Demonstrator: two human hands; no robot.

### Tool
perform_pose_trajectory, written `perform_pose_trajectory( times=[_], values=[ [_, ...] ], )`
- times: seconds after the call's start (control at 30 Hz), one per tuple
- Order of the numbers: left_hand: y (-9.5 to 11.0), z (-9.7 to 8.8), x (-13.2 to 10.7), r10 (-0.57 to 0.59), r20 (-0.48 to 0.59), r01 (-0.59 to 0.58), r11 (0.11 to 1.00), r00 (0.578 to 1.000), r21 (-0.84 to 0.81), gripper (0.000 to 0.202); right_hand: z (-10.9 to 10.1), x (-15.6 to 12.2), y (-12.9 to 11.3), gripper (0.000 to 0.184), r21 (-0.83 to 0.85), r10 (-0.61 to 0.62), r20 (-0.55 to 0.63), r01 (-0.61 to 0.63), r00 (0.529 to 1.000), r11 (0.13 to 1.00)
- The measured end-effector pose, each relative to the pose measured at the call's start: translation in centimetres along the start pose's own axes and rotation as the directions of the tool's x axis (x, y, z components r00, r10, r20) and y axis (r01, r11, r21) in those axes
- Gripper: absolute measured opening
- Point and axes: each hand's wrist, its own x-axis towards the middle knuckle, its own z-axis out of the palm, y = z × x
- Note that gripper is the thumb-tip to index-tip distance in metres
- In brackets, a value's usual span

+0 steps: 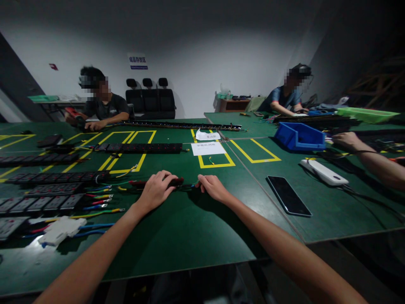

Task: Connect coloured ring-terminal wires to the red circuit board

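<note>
My left hand (158,187) is wrapped over a dark, narrow module (175,182) with a reddish top, lying low over the green table. Thin wires (187,186) run from the module's right end. My right hand (211,187) pinches the ends of these wires between thumb and fingers; a bit of blue shows there. From the module's left end, more wires (126,184) with green and yellow sleeves reach toward the black socket strips (55,178). Most of the module's left part is hidden under my left hand.
Several socket strips with coloured leads and a white connector block (63,230) cover the left side. A phone (288,195), a white device (324,172) and a blue bin (299,137) stand right. Paper labels (208,148) lie ahead. Two people work across the table; another person's hand (348,141) reaches in from the right.
</note>
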Motion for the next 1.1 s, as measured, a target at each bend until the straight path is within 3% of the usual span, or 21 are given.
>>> perform_pose_trajectory(
  times=[0.6,1.1],
  values=[
    [-0.35,0.14,-0.07,0.028,-0.038,-0.029,0.999,0.999,-0.042,0.037,-0.10,-0.08,-0.43,0.065,-0.005,0.007,-0.006,-0.007,1.000,1.000],
    [-0.36,-0.42,-0.10,0.033,-0.110,-0.034,0.999,0.993,-0.010,0.029,-0.40,-0.08,-0.50,0.083,0.027,0.023,-0.083,-0.020,0.996,0.999]
  ],
)
